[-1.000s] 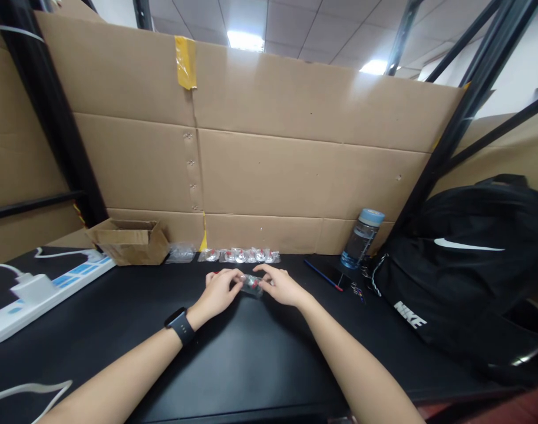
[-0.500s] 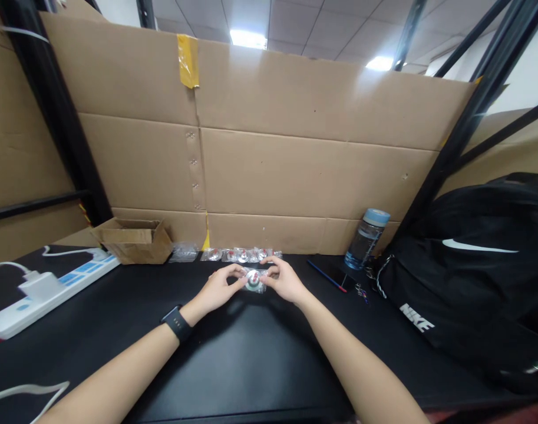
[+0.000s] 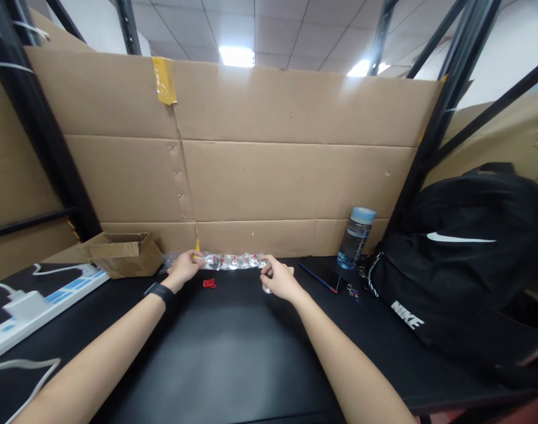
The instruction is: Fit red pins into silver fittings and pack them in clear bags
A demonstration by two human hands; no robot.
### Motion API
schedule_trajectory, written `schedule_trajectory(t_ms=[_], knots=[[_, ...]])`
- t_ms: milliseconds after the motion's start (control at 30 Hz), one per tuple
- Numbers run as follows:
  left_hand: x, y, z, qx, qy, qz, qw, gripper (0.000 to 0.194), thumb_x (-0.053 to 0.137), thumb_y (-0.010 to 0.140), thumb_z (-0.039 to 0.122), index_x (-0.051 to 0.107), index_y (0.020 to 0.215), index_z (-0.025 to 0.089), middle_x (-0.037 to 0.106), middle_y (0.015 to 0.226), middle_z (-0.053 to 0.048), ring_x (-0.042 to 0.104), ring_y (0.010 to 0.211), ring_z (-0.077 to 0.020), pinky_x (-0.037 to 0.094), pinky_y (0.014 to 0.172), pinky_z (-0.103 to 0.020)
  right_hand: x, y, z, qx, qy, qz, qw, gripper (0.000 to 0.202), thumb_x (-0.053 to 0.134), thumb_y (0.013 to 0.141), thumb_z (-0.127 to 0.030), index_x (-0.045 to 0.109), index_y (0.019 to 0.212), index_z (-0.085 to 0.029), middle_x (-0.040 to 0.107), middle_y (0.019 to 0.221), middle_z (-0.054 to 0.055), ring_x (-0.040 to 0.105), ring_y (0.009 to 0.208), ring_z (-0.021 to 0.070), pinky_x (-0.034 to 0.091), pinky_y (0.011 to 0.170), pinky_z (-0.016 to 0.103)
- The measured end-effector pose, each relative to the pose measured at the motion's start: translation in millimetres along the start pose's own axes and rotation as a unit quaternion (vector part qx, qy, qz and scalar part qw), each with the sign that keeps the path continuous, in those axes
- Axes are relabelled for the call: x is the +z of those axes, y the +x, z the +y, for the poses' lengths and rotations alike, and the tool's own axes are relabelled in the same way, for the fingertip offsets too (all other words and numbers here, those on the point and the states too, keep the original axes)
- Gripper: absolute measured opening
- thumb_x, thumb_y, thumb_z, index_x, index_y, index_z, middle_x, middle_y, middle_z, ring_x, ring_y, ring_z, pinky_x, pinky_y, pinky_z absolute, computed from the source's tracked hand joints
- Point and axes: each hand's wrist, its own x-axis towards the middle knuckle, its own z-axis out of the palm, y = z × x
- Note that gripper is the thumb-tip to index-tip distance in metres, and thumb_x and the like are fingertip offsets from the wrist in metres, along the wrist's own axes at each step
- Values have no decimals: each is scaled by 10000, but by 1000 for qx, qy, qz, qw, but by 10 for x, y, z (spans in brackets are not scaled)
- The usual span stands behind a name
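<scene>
My left hand [image 3: 185,271] reaches to the left end of a row of small clear plastic packets [image 3: 233,262], fingers stretched out and touching the end packet. The packets hold round silvery pieces with red bits. At the row's right end, the upper fingers of my right hand [image 3: 281,280] are close to the last packet. A small round silvery-white piece [image 3: 266,288] shows under its thumb and fingertips, mostly hidden by them. On the table between both hands lies a small bundle of red cord [image 3: 209,284].
Flattened clear plastic bags [image 3: 168,259] lie beside an open cardboard box [image 3: 129,256]. A white power strip [image 3: 52,306] is at left. To the right are a phone [image 3: 324,275], keys [image 3: 353,292], a water bottle [image 3: 356,238] and a black backpack [image 3: 463,265]. Cardboard walls [image 3: 260,182] stand behind.
My hands have parted from the packet they held together. The left moved left to the row's end; the right stayed near the row's right end. The red cord came into view.
</scene>
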Motion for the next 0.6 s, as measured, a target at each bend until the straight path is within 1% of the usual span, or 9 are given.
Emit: schedule_trajectory(t_ms=[67, 167, 233, 267, 300, 367, 433, 500, 600], knots=[[47, 35, 22, -8, 22, 6, 1000, 347, 743, 723, 363, 648, 1025, 222, 781, 924, -72, 685, 1019, -349, 424, 906, -443, -25, 12, 106, -4, -40, -8, 999, 413, 655, 804, -196, 604, 1198, -309, 723, 1060, -10, 634, 1007, 196, 287, 888, 357], [99, 23, 64, 11, 74, 27, 997, 396, 730, 727, 390, 625, 1080, 242, 767, 1011, -79, 638, 1112, -370, 365, 967, -472, -64, 11, 266, -28, -77, -53, 995, 349, 719, 786, -282, 665, 1131, -278, 681, 1197, 50, 592, 1127, 262, 335, 906, 375], [87, -12, 86, 49, 130, 53, 989, 393, 688, 769, 428, 626, 1103, 230, 737, 1094, -117, 605, 1149, -377, 359, 971, -477, -92, 17, 362, -44, -70, -91, 992, 434, 791, 735, -350, 683, 1148, -267, 667, 1225, 74, 589, 1140, 278, 384, 919, 377], [65, -37, 92, 76, 151, 49, 984, 371, 651, 803, 438, 633, 1105, 223, 724, 1115, -131, 600, 1146, -372, 368, 964, -472, -103, 25, 403, -53, -60, -105, 991, 486, 823, 703, -361, 689, 1159, -260, 671, 1216, 77, 597, 1128, 274, 406, 926, 370], [35, -70, 93, 105, 162, 31, 981, 337, 619, 833, 441, 648, 1092, 227, 719, 1116, -127, 604, 1131, -354, 379, 956, -457, -109, 36, 438, -62, -49, -113, 990, 523, 848, 673, -351, 695, 1162, -249, 679, 1199, 78, 610, 1108, 264, 425, 930, 359], [-35, -157, 77, 177, 153, -46, 971, 266, 600, 860, 427, 685, 1046, 258, 720, 1100, -86, 610, 1111, -306, 392, 965, -417, -107, 65, 485, -77, -25, -113, 990, 547, 872, 638, -302, 706, 1152, -221, 695, 1157, 79, 639, 1041, 237, 455, 912, 326], [-94, -271, 40, 259, 137, -109, 950, 219, 634, 848, 408, 714, 1020, 298, 708, 1127, -47, 583, 1160, -284, 376, 1010, -405, -89, 91, 500, -77, -5, -109, 991, 508, 861, 642, -251, 716, 1127, -206, 711, 1099, 66, 663, 927, 200, 479, 846, 292], [-123, -387, -11, 317, 128, -124, 931, 213, 650, 853, 393, 729, 1035, 316, 677, 1178, -49, 533, 1221, -292, 341, 1057, -437, -69, 105, 489, -74, 2, -110, 991, 440, 839, 656, -224, 729, 1081, -210, 724, 1014, 40, 663, 821, 170, 483, 772, 266], [-104, -509, -87, 337, 119, -118, 926, 199, 619, 905, 402, 750, 1017, 301, 643, 1210, -76, 504, 1225, -298, 324, 1067, -473, -58, 101, 454, -77, -4, -110, 991, 347, 806, 668, -206, 744, 1009, -219, 724, 908, 11, 652, 743, 151, 473, 709, 247]])
